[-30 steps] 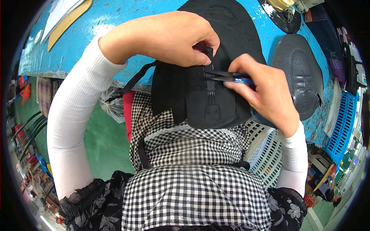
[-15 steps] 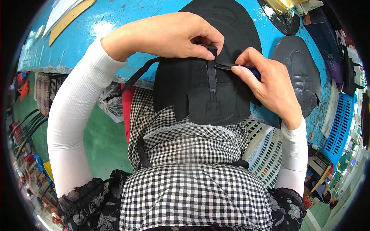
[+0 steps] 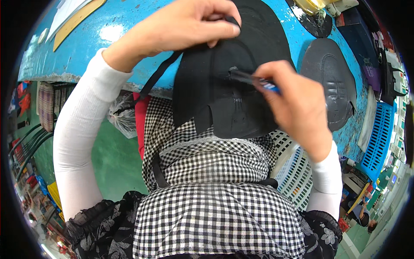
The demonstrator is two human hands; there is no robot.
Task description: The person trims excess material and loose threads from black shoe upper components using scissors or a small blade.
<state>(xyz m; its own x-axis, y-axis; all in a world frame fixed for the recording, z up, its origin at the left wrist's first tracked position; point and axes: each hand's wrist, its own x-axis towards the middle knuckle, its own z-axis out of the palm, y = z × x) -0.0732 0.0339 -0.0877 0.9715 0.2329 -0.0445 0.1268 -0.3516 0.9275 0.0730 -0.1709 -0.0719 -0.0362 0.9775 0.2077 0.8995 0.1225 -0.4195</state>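
A black shaped panel [image 3: 246, 116] with stitched lines and slits lies over the table's near edge and onto my lap. My left hand [image 3: 189, 26] is above its far left part, thumb and fingers closed on a black strap [image 3: 161, 73]. One tail of that strap hangs down past the table edge on the left. My right hand [image 3: 293, 103], blurred by motion, grips a small blue-handled tool [image 3: 269, 86] with a narrow metal tip. The tip is over the middle of the panel, beside a small pale mark; whether it touches cannot be made out.
A moulded dark grey panel [image 3: 330, 82] lies on the blue table [image 3: 148, 32] to the right. Papers and a yellow board [image 3: 77, 23] are at far left. A white perforated basket [image 3: 297, 172] stands below the table's right side, a blue crate [image 3: 377, 138] beyond.
My left hand has moved up and left, lifting the strap off the panel's middle. My right hand has shifted down and left, bringing the tool over where the strap lay.
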